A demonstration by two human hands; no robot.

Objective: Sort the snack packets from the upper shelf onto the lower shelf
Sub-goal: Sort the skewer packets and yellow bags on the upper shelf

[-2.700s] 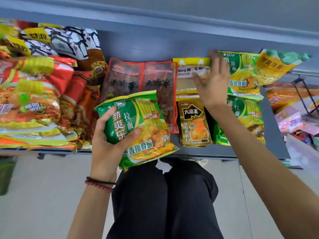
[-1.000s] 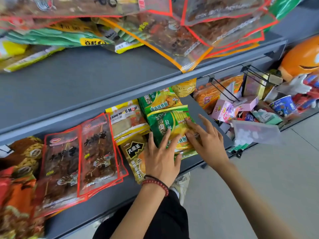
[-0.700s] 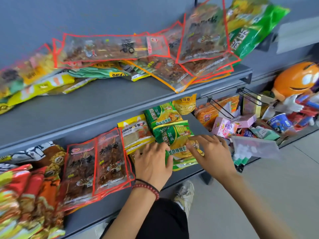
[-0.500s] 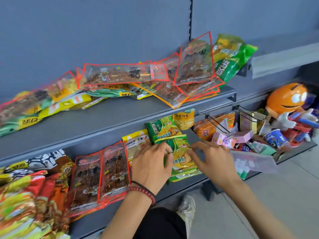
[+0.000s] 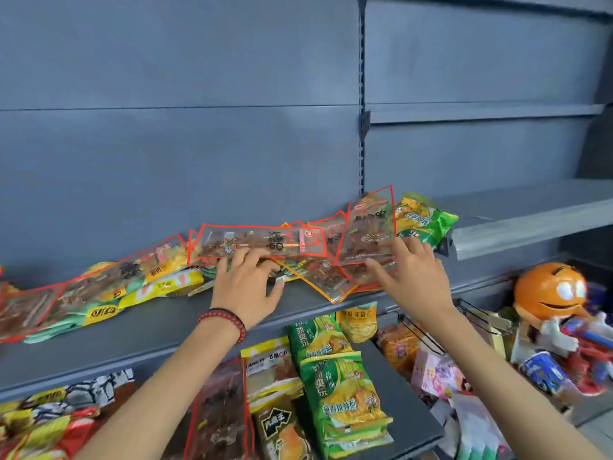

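Both grips came up off the green noodle packets (image 5: 341, 393) on the lower shelf (image 5: 411, 413), at 6 o'clock, to the upper shelf (image 5: 132, 333). We see mixed snack packets (image 5: 99, 290) heaped on it at 9 o'clock. We log the left grip (image 5: 245, 287) near centre, wide, fingers straight, tips touching the long red-edged packet (image 5: 258, 242) at its 12 o'clock. At 3 o'clock of it, the right grip (image 5: 411, 280) has fingers spread against the tilted red-edged packet (image 5: 365, 227); we cannot tell if it pinches. A green packet (image 5: 424, 224) sits just beside at 1 o'clock. The orange figure (image 5: 547, 290) is well apart at 3 o'clock.
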